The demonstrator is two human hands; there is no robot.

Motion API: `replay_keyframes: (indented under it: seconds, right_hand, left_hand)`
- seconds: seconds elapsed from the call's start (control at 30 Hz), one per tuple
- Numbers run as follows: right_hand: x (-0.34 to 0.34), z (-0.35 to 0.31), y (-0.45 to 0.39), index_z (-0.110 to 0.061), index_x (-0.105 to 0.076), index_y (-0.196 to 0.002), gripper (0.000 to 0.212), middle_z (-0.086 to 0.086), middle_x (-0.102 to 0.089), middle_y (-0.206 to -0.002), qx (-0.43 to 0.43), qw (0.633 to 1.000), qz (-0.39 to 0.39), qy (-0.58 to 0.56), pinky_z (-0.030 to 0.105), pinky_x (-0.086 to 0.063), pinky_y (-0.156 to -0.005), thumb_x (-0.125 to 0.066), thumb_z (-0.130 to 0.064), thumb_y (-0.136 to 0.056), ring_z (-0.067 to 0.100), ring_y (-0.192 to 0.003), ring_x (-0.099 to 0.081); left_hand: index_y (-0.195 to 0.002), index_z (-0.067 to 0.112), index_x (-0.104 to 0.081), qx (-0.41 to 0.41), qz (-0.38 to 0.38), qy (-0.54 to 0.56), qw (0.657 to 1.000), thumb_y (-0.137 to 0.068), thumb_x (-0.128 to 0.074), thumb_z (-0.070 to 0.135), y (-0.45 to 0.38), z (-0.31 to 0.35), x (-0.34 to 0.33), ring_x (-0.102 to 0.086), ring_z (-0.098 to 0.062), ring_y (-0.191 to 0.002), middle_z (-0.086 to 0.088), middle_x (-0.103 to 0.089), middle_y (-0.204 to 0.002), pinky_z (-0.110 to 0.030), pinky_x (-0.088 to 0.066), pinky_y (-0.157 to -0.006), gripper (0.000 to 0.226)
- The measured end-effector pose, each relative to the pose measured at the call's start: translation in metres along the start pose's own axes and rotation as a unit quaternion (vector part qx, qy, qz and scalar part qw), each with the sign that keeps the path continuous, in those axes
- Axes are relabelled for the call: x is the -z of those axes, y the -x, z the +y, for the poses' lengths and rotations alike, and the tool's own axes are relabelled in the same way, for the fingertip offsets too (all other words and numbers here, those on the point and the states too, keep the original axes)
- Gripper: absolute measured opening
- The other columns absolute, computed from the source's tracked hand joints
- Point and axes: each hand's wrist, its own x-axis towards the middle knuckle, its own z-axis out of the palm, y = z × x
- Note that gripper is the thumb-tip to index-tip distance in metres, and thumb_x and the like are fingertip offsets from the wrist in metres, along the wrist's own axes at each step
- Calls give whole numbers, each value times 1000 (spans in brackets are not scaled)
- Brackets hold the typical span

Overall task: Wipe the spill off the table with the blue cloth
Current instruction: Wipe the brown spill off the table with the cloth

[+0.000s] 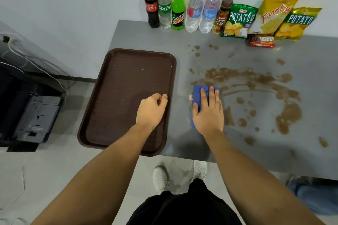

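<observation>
A folded blue cloth [197, 93] lies on the grey table [311, 56], at the left end of a smeared brown spill [256, 82]. My right hand [208, 113] presses flat on the cloth, fingers spread, and covers most of it. The spill curves in streaks and blotches to the right and toward the near edge, with a large patch [288, 117] at the right. My left hand [151, 109] rests with curled fingers on the right side of a brown tray [117, 78] and holds nothing.
Several drink bottles [178, 7] stand in a row along the table's far edge. Beside them are snack bags [274, 16] and a small red packet [261, 41]. The tray overhangs the table's left edge. A black machine [34, 115] sits on the floor at left.
</observation>
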Motion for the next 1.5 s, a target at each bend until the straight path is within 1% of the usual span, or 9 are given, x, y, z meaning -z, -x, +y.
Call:
replay_keyframes:
  seconds: [0.17,0.37,0.6,0.77,0.83,0.97,1.1,1.23,1.5]
  right_hand:
    - [6,30,39,-23,-18,-164,66,8,-8,-173,-22,1000,-5,3,46,-16,-129,-34,-49,-105,28,-160,-4]
    - [-8,11,107,-20,-16,-164,67,10,-7,-173,30,999,-21,25,46,-16,-128,-29,-46,-104,29,-160,-4]
    - [-11,-10,73,-19,-30,-161,61,10,-18,-171,104,995,-13,0,44,-18,-128,-39,-42,-105,26,-160,-10]
    - [-3,-2,7,-22,-24,-163,63,7,-8,-173,78,996,-39,-11,43,-11,-130,-33,-46,-105,23,-160,1]
    - [1,9,-11,-22,-24,-163,64,9,-9,-173,67,997,-34,-6,43,-9,-130,-33,-47,-105,25,-160,-1]
    - [10,38,-21,-22,-25,-163,64,9,-14,-172,22,1000,-13,-7,45,-13,-129,-37,-46,-105,28,-160,-8]
    - [20,68,-1,-20,-24,-163,65,10,-14,-172,-14,1000,0,2,47,-17,-128,-42,-44,-104,30,-159,-10]
    - [24,86,42,-23,-20,-164,65,8,-10,-173,-23,1000,-5,14,44,-15,-128,-35,-47,-105,29,-160,-7]
    - [-1,49,101,-19,-24,-163,68,11,-16,-171,36,999,-7,21,46,-24,-126,-39,-44,-102,30,-159,-12]
  left_hand:
    - [-75,21,-55,-36,-25,-22,999,-105,-45,50,-1,19,-6,-61,-24,-59,1,-59,-59,-33,-42,-53,43]
    - [-68,29,-44,-81,-41,-55,994,-105,-47,48,2,36,-21,-62,-31,-69,7,-51,-61,-35,-46,-63,42]
    - [-67,24,-48,-69,-30,-35,997,-104,-49,46,3,48,-36,-65,-31,-69,0,-60,-65,-39,-54,-64,43]
    - [-71,20,-54,-66,-33,-26,997,-104,-52,41,4,46,-43,-63,-30,-67,-1,-61,-67,-38,-49,-61,40]
    - [-67,23,-47,-72,-30,-23,997,-104,-54,40,7,46,-46,-61,-30,-66,2,-55,-64,-35,-42,-59,42]
    - [-65,28,-39,-95,-42,-20,994,-105,-54,37,17,47,-54,-63,-36,-69,-3,-58,-66,-37,-45,-61,43]
    - [-73,29,-44,-97,-50,-25,994,-105,-53,39,24,49,-58,-64,-39,-73,-10,-62,-72,-40,-48,-64,34]
    - [-72,29,-44,-93,-50,-29,994,-105,-52,40,26,50,-61,-65,-41,-73,-11,-64,-72,-42,-53,-66,35]
    - [-73,29,-45,-85,-47,-34,995,-105,-51,42,24,49,-65,-65,-35,-69,-5,-60,-68,-37,-50,-62,36]
